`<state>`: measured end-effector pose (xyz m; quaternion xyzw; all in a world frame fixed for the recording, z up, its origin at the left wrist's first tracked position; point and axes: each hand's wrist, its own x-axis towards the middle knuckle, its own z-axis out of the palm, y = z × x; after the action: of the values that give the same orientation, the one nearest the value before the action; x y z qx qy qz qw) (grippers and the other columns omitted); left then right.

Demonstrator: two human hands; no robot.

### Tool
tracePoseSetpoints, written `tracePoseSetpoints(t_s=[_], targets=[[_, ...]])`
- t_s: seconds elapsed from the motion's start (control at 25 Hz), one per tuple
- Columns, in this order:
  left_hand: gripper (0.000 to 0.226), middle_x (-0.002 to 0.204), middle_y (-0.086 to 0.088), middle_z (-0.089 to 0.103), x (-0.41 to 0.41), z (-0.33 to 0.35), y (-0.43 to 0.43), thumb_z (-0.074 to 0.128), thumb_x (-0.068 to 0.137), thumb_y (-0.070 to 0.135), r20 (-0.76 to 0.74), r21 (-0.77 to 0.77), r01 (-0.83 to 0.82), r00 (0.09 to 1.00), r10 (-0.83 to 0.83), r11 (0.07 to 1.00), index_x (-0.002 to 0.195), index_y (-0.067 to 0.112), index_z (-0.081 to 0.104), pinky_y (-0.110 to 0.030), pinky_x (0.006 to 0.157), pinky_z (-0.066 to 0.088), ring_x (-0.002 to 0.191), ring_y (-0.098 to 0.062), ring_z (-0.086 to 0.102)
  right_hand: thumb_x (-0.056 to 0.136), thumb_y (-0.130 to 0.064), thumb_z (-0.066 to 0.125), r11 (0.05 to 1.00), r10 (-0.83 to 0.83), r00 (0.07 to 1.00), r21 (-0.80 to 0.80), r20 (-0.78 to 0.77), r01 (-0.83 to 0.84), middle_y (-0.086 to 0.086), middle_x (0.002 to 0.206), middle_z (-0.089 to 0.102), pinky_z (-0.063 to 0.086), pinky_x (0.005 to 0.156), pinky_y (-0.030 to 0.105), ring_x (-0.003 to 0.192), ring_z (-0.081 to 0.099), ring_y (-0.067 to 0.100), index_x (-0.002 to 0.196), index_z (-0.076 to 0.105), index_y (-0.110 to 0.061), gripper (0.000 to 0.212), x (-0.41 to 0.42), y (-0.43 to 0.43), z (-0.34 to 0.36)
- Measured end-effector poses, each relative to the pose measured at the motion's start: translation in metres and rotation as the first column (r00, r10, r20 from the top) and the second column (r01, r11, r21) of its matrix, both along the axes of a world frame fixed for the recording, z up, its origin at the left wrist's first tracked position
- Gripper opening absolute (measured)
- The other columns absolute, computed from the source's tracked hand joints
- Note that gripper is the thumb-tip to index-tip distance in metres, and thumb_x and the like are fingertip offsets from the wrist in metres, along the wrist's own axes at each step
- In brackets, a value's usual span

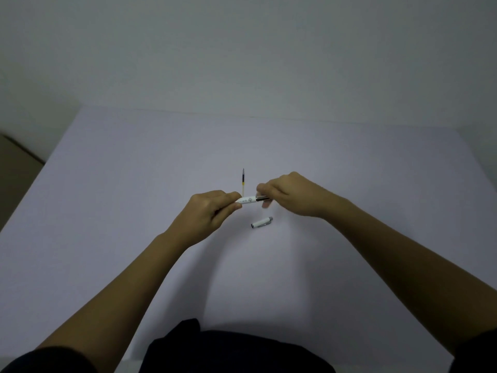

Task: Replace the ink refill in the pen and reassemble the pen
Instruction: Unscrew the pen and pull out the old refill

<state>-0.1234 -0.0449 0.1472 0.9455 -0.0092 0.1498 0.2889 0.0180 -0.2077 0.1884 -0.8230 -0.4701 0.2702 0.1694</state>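
I hold a white pen point(248, 199) level above the table, between both hands. My left hand point(212, 211) grips its white barrel end. My right hand point(286, 193) pinches the dark grip section at the other end. A thin ink refill point(243, 181), dark at the far tip and yellowish toward me, lies on the table just beyond the pen. The white pen cap point(261, 222) with a silver end lies on the table below my right hand.
The pale lilac table point(134, 184) runs to a far edge against a grey wall. Its left edge drops off to a darker floor point(16, 168). My dark clothing shows at the bottom of the view.
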Motion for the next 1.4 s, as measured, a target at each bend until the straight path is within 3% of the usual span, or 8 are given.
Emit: tracePoseSetpoints(t_s=[0.2,0.32,0.56,0.8,1.0,1.2,1.32,1.4], targets=[[0.016,0.060,0.003,0.048,0.000,-0.001,-0.002,0.056,0.090,0.019,-0.010,0.013,0.013,1.000,-0.013,1.000,0.100,0.012,0.066,-0.013,0.057,0.030,0.059,-0.007,0.036,0.089,-0.036,0.056,0.993,-0.062,0.997,0.096,-0.037,0.066,-0.015,0.073,0.066,0.036,0.052,0.013,0.052,0.049,0.001,0.085,0.070,-0.023,0.019,0.001,-0.003,-0.005],[0.017,0.060,0.005,0.046,0.001,0.001,-0.002,0.055,0.090,0.020,0.000,-0.019,0.002,1.000,-0.002,1.000,0.100,0.013,0.066,-0.009,0.057,0.031,0.060,-0.008,0.037,0.078,-0.032,0.070,0.967,-0.084,0.992,0.234,-0.095,0.104,-0.019,0.080,0.064,0.041,0.065,0.008,0.073,0.055,-0.011,0.087,0.066,-0.028,0.010,0.002,-0.007,-0.006],[0.013,0.060,0.007,0.041,-0.001,0.000,-0.002,0.056,0.090,0.018,-0.007,-0.020,0.007,1.000,-0.007,1.000,0.098,0.013,0.066,-0.003,0.058,0.031,0.062,-0.009,0.037,0.094,-0.040,0.043,0.992,-0.102,0.993,0.075,-0.054,0.106,-0.011,0.080,0.071,0.038,0.054,0.011,0.054,0.052,0.001,0.089,0.070,-0.021,0.034,0.002,-0.007,-0.005],[0.014,0.058,0.004,0.045,-0.001,-0.001,-0.003,0.054,0.091,0.021,-0.016,-0.047,0.000,1.000,-0.001,0.999,0.096,0.015,0.066,-0.006,0.056,0.032,0.060,-0.011,0.039,0.079,-0.032,0.069,0.970,-0.084,0.996,0.228,-0.011,0.084,-0.021,0.073,0.063,0.038,0.063,0.007,0.072,0.057,-0.002,0.085,0.069,-0.027,0.008,0.002,-0.009,-0.003],[0.017,0.057,0.005,0.048,-0.003,-0.003,-0.004,0.054,0.090,0.024,0.009,-0.122,-0.041,0.999,0.042,0.992,0.096,0.015,0.067,-0.007,0.055,0.032,0.058,-0.009,0.043,0.081,-0.043,0.063,0.966,-0.141,0.990,0.218,-0.011,0.140,-0.018,0.091,0.059,0.038,0.070,0.005,0.080,0.055,-0.009,0.107,0.064,-0.023,0.032,0.001,-0.006,0.000],[0.015,0.056,-0.001,0.050,-0.004,-0.005,-0.006,0.056,0.091,0.022,0.003,-0.151,-0.069,0.998,0.070,0.986,0.097,0.014,0.068,-0.009,0.053,0.031,0.057,-0.010,0.043,0.088,-0.032,0.059,0.962,-0.170,0.984,0.210,-0.048,0.176,-0.012,0.062,0.064,0.039,0.055,0.003,0.054,0.055,-0.008,0.078,0.072,-0.015,0.024,0.001,-0.004,0.002],[0.016,0.056,0.004,0.050,-0.004,-0.005,-0.007,0.057,0.090,0.020,0.002,-0.244,-0.119,0.992,0.123,0.963,0.099,0.015,0.069,-0.012,0.052,0.032,0.056,-0.012,0.047,0.079,-0.021,0.071,0.923,-0.162,0.978,0.331,-0.130,0.197,-0.008,0.074,0.068,0.045,0.063,0.006,0.067,0.061,-0.002,0.084,0.071,-0.020,0.005,0.001,-0.005,0.006],[0.016,0.057,0.005,0.052,-0.004,-0.004,-0.007,0.057,0.090,0.021,0.006,-0.267,-0.128,0.991,0.134,0.955,0.099,0.016,0.069,-0.013,0.052,0.033,0.056,-0.014,0.048,0.078,-0.022,0.072,0.917,-0.154,0.969,0.337,-0.192,0.212,-0.009,0.083,0.070,0.051,0.075,0.013,0.078,0.066,0.002,0.093,0.070,-0.024,0.016,0.002,-0.006,0.008]])
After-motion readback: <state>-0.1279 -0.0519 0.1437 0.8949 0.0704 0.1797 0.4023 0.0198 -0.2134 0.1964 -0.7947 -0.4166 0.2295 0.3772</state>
